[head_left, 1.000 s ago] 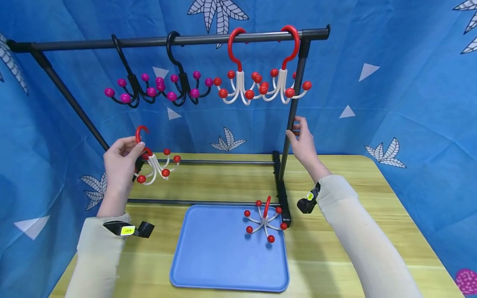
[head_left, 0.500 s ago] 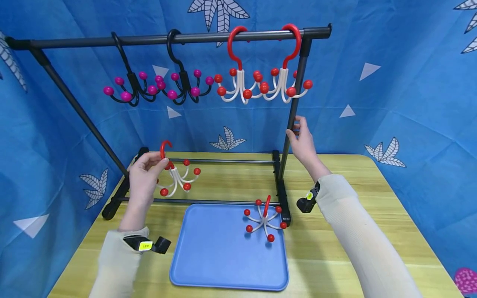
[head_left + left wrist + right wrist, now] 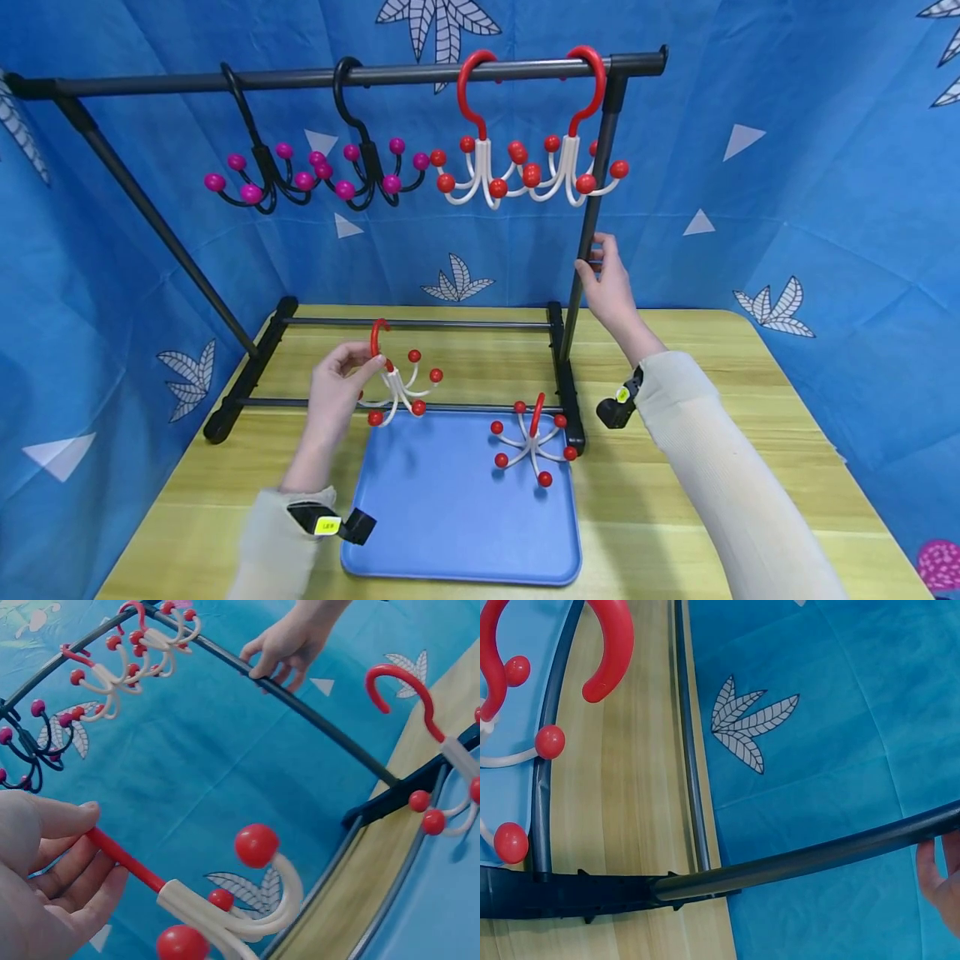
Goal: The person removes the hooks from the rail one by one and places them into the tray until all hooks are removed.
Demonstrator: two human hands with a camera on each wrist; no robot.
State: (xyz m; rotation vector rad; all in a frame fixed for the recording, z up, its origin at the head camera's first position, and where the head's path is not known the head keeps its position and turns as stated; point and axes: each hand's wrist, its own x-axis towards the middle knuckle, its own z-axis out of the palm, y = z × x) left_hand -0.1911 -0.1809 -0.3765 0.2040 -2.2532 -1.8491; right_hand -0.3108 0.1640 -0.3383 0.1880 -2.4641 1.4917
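Observation:
My left hand (image 3: 339, 388) pinches the red hook of a hanger (image 3: 393, 382), which has white arms tipped with red balls. It hangs over the back left part of the blue tray (image 3: 450, 533). In the left wrist view, thumb and fingers hold the hook (image 3: 124, 858). A matching red-and-white hanger (image 3: 533, 444) sits at the tray's back right, hook up. My right hand (image 3: 613, 287) grips the right post (image 3: 590, 225) of a black rack; in the right wrist view only some fingers show at the edge, beside the post (image 3: 840, 851).
From the rack's top bar (image 3: 292, 81) hang two black hangers (image 3: 268, 171) with magenta balls and two red-and-white hangers (image 3: 483, 167). The rack's feet (image 3: 251, 371) and lower bars (image 3: 420, 323) rest on the wooden table (image 3: 697, 417). Blue patterned cloth (image 3: 810, 167) surrounds the back and sides.
My left hand has carried the red-and-white hanger right and down, from near the rack's left post to the tray's back left. The right hand stays on the post.

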